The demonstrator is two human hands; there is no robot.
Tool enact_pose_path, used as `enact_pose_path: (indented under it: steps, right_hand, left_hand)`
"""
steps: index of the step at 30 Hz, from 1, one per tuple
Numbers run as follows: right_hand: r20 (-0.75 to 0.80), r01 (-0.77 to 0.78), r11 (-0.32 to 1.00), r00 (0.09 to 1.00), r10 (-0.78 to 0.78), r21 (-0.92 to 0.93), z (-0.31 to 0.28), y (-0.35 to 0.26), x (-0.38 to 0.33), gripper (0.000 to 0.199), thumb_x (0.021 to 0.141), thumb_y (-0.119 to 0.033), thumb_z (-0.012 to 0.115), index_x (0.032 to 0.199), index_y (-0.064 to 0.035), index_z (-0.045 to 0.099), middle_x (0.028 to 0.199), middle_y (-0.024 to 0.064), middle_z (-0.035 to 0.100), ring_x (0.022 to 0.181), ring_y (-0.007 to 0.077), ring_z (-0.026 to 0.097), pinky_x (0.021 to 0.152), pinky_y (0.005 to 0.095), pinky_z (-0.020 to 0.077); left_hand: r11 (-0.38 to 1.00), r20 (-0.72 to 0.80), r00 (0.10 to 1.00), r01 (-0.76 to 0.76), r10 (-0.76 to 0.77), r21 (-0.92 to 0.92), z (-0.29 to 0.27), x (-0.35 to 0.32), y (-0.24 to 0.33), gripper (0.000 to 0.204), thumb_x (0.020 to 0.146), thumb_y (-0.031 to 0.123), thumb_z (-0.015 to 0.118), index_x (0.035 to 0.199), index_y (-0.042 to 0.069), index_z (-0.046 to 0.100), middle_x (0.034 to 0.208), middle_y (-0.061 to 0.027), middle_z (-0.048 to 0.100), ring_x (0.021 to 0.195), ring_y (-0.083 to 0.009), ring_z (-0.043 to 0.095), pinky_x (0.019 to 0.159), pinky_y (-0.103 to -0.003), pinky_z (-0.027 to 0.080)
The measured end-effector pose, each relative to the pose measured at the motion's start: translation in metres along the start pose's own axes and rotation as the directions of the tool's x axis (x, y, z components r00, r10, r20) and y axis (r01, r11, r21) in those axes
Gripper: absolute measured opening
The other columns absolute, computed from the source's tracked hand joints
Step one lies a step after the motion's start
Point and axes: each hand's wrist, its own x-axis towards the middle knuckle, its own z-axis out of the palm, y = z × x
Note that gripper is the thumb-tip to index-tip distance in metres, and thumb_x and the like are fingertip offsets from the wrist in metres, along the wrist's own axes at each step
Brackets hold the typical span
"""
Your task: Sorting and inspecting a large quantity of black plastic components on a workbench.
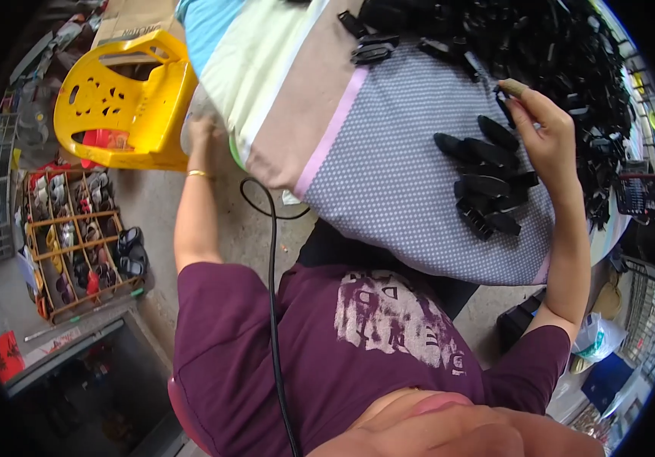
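Observation:
My right hand (547,131) is raised over a table draped in a dotted grey cloth (388,175). Its fingertips pinch a small black plastic piece (504,100). Just left of and below that hand lies a small cluster of black plastic pieces (486,183). A big heap of the same black pieces (541,46) covers the far side of the table. My left hand (202,128) reaches to the table's left edge beside a pale translucent object (190,107). The cloth partly hides its fingers, so its grip is unclear.
A yellow plastic chair (126,103) stands left of the table, with a cardboard box (133,19) behind it. A wooden shoe rack (76,236) full of shoes sits on the concrete floor at left. A black cable (272,289) hangs down my front. Wire baskets (640,194) stand at right.

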Motion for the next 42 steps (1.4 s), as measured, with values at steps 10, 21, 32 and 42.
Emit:
enact_pose_path:
  steps: [10, 21, 32, 42]
  right_hand:
    - [-0.017, 0.012, 0.998, 1.0, -0.013, -0.054, -0.004, 0.008, -0.004, 0.02, 0.082, 0.0, 0.058, 0.101, 0.0015, 0.064, 0.078, 0.0079, 0.061, 0.065, 0.0109, 0.055, 0.06, 0.0204, 0.0433]
    - [-0.21, -0.063, 0.984, 0.973, 0.098, 0.165, -0.001, 0.011, -0.004, 0.017, 0.084, -0.004, 0.06, 0.1, 0.0009, 0.064, 0.08, 0.0046, 0.064, 0.067, 0.0079, 0.057, 0.062, 0.0196, 0.0472]
    - [-0.294, -0.133, 0.91, 0.919, 0.261, 0.392, -0.008, 0.019, -0.005, 0.02, 0.09, -0.009, 0.055, 0.107, 0.0004, 0.06, 0.082, 0.0027, 0.064, 0.07, 0.0062, 0.06, 0.058, 0.0175, 0.0468]
    - [-0.362, -0.059, 0.969, 0.921, 0.146, 0.241, -0.004, 0.013, -0.005, 0.019, 0.087, -0.005, 0.057, 0.105, 0.0008, 0.062, 0.081, 0.0034, 0.063, 0.067, 0.0054, 0.058, 0.055, 0.018, 0.0457]
  left_hand:
    - [0.46, 0.68, 0.454, -0.867, 0.576, 0.189, 0.198, -0.206, 0.347, 0.018, 0.079, 0.009, 0.064, 0.096, 0.003, 0.063, 0.095, -0.0149, 0.062, 0.084, -0.0224, 0.062, 0.071, -0.032, 0.05]
    - [0.502, 0.739, 0.327, -0.865, 0.589, -0.017, 0.329, -0.26, 0.348, 0.028, 0.075, 0.01, 0.066, 0.099, -0.001, 0.057, 0.095, -0.0163, 0.059, 0.081, -0.0259, 0.061, 0.074, -0.031, 0.049]
    - [0.83, 0.771, 0.36, -0.417, 0.525, -0.37, 0.369, -0.285, 0.348, 0.043, 0.08, 0.001, 0.061, 0.122, -0.002, 0.05, 0.099, -0.0078, 0.06, 0.088, -0.0126, 0.059, 0.081, -0.025, 0.049]
    - [0.902, 0.813, 0.4, -0.101, 0.424, -0.42, 0.358, -0.281, 0.349, 0.034, 0.08, 0.004, 0.066, 0.112, -0.003, 0.059, 0.092, -0.0067, 0.065, 0.081, -0.0098, 0.06, 0.073, -0.021, 0.049]
